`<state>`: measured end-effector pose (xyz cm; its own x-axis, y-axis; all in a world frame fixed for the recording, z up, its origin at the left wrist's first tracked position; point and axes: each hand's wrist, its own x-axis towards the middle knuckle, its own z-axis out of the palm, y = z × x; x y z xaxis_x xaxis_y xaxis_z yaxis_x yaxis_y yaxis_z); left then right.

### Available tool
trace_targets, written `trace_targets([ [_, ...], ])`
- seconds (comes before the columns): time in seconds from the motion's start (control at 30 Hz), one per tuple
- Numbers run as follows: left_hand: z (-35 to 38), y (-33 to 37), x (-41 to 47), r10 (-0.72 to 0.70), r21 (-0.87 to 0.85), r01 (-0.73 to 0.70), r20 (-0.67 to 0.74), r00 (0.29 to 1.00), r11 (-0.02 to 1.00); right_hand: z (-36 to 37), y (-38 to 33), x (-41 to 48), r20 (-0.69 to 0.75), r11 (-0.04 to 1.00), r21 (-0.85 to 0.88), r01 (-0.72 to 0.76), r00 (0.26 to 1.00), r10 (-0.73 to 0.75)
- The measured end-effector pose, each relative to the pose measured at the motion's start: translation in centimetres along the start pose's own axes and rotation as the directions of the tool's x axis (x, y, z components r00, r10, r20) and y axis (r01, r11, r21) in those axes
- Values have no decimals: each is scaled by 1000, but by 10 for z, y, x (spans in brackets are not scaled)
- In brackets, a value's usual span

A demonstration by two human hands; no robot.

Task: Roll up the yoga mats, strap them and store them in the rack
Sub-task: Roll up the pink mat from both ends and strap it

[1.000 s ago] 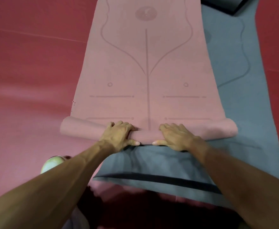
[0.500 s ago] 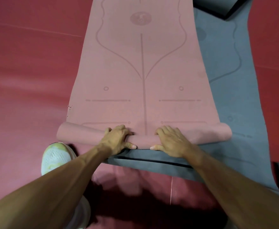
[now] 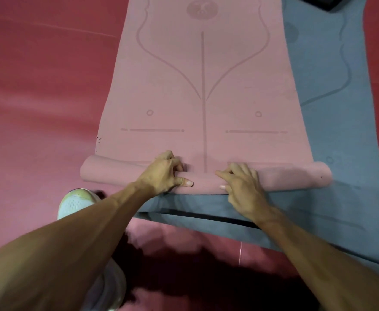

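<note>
**Pink mat early in the roll, both grips clamped on it**

Far left: red floor (image 3: 38, 97), and a pale shoe (image 3: 76, 203) planted near the roll's left end, likely a brace for leaning in. Next, the roll (image 3: 112, 172) itself: a thin tube at the near end of the pink mat (image 3: 202, 86), lying straight across the width. Most of the mat flat beyond it, so early days on this one by the look of it.

Left grip (image 3: 161, 176) wrapped over the tube just left of the printed centre line, fingers curled over the top, thumb pressed along the near side. Clamped on the roll. Right grip (image 3: 240, 185) just right of that line, fingers bent over the top, thumb tucked at the near edge, forefinger reaching toward the middle. Clamped too. Set close together at the centre, presumably to hold the core tight and drive both ends evenly.

Underneath and off to the right, a blue mat (image 3: 336, 120) spread flat, unrolled. Top right, a dark corner (image 3: 332, 2), too cropped to name. No strap or rack in sight.
</note>
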<state>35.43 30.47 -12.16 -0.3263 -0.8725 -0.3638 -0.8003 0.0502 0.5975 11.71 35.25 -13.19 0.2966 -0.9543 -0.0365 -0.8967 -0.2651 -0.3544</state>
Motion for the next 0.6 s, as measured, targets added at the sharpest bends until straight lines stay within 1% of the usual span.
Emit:
trace_targets([
  [0.1, 0, 6, -4, 19, 108, -17, -17, 1000, 994, -6, 7, 6, 82, 995, 89, -46, 996, 38],
  [0.2, 6, 11, -14, 67, 210, -49, -81, 994, 977, -8, 10, 21, 173, 995, 71, -75, 983, 62],
  [0.3, 12, 10, -20, 59, 166, -43, -92, 994, 985, -13, 14, 37, 290, 988, 100, -114, 954, 81],
  [0.37, 13, 6, -21, 77, 204, -64, -58, 995, 977, -15, 18, 45, 350, 984, 127, -128, 934, 76],
  [0.47, 12, 6, -15, 103, 265, -88, -43, 994, 960, -16, 22, 53, 379, 980, 141, -137, 922, 75],
  [0.53, 10, 6, -9, 104, 249, -86, -59, 993, 965, -16, 23, 56, 393, 981, 143, -133, 917, 67],
  [0.6, 5, 6, -3, 100, 214, -89, -40, 994, 973, -17, 24, 62, 421, 981, 142, -134, 905, 62],
])
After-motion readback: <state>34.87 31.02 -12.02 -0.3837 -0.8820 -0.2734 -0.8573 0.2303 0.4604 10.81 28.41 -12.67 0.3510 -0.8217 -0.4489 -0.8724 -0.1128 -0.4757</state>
